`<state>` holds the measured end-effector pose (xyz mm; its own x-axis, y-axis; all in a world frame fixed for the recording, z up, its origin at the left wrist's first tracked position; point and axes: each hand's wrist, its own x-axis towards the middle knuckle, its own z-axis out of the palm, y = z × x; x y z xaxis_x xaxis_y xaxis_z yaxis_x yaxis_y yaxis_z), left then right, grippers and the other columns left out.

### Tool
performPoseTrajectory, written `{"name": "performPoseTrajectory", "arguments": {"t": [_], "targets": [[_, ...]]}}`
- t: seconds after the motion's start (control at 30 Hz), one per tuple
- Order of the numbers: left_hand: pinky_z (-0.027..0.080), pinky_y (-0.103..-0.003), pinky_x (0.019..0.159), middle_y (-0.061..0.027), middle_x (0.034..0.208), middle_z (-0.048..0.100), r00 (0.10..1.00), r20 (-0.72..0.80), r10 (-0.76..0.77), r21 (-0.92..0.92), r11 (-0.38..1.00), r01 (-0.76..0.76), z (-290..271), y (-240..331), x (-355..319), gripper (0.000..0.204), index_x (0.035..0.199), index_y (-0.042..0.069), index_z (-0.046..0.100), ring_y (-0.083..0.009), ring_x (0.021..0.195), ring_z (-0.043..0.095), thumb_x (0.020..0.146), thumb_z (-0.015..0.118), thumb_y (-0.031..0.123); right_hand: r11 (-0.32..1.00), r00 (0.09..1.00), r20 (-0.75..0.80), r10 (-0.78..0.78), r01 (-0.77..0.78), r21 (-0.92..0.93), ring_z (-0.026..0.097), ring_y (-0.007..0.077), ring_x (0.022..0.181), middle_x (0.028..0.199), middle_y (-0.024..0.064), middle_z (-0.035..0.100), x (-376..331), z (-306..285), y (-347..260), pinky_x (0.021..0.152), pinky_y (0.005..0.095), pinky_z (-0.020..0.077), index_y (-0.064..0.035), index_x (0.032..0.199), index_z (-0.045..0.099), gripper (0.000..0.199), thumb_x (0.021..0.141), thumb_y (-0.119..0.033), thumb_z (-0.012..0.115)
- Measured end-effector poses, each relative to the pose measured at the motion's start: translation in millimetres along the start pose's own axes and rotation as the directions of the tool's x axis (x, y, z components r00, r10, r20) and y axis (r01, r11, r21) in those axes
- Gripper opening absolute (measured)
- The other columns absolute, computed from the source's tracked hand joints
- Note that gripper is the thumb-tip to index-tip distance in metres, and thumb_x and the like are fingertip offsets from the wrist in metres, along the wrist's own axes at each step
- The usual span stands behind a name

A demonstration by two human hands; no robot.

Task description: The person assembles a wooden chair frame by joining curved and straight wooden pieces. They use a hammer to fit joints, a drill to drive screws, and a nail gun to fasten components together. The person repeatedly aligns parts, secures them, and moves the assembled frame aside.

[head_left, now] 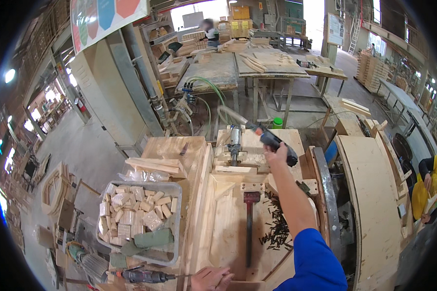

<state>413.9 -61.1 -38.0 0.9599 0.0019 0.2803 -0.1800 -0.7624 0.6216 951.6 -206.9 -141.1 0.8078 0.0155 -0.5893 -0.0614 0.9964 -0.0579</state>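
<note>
My right hand point(277, 154) is stretched forward and grips a black pneumatic tool point(272, 140) with an air hose running off its back end, held over the far end of the wooden workbench point(228, 228). My left hand point(211, 278) rests on the bench's near edge at the bottom of the view, fingers curled on the wood, close to an electric drill point(143, 276). A hammer with a red head point(250, 213) lies lengthwise on the bench between my hands. A pile of dark nails point(277, 228) lies right of it.
A grey plastic crate point(177, 228) full of small wooden blocks stands at the left. A mounted silver motor tool point(234, 140) sits at the bench's far end. A curved plywood form point(374, 203) is at the right. Another person in yellow point(429, 189) sits far right.
</note>
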Motion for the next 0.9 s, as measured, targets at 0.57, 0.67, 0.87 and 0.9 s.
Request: {"name": "performPoseTrajectory", "arguments": {"t": [0.57,0.67,0.87,0.9], "targets": [[0.045,-0.043,0.08,-0.004,0.078,0.062,0.952,-0.004,0.306,0.09,0.948,-0.304,46,11,40,0.015,0.101,0.011,0.075,-0.0251,0.079,0.061,0.088,0.074,0.019,0.401,0.954,0.271,0.131,0.199,-0.894,0.069,0.0201,0.068,0.094,0.0071,0.073,-341,-38,-171,0.057,0.0335,0.0583,-0.0028,0.106,0.07,0.024,0.095,-0.025,0.073],[0.043,-0.042,0.076,-0.0037,0.076,0.061,0.955,0.092,0.283,0.155,0.943,-0.295,46,3,29,0.016,0.103,0.011,0.074,-0.0251,0.078,0.061,0.089,0.074,0.02,0.164,0.93,0.315,0.188,0.287,-0.944,0.068,0.0205,0.069,0.092,0.0072,0.07,-301,-47,-169,0.057,0.0375,0.0581,-0.0048,0.101,0.068,0.023,0.096,-0.026,0.076],[0.04,-0.041,0.076,-0.004,0.078,0.063,0.959,0.087,0.271,0.087,0.957,-0.278,34,2,30,0.023,0.109,0.01,0.072,-0.0252,0.078,0.061,0.088,0.076,0.02,0.127,0.957,0.201,0.209,0.177,-0.976,0.065,0.0176,0.065,0.096,0.0075,0.069,-239,-59,-131,0.057,0.0386,0.0584,-0.0032,0.119,0.062,0.055,0.106,-0.056,0.056],[0.04,-0.041,0.076,-0.004,0.078,0.063,0.963,0.07,0.26,0.081,0.961,-0.265,33,-2,31,0.024,0.109,0.01,0.071,-0.0251,0.078,0.061,0.088,0.077,0.02,0.124,0.95,0.211,0.23,0.187,-0.975,0.065,0.0177,0.065,0.096,0.0076,0.069,-231,-57,-126,0.057,0.0386,0.0585,-0.0031,0.12,0.062,0.054,0.107,-0.055,0.054]]}}
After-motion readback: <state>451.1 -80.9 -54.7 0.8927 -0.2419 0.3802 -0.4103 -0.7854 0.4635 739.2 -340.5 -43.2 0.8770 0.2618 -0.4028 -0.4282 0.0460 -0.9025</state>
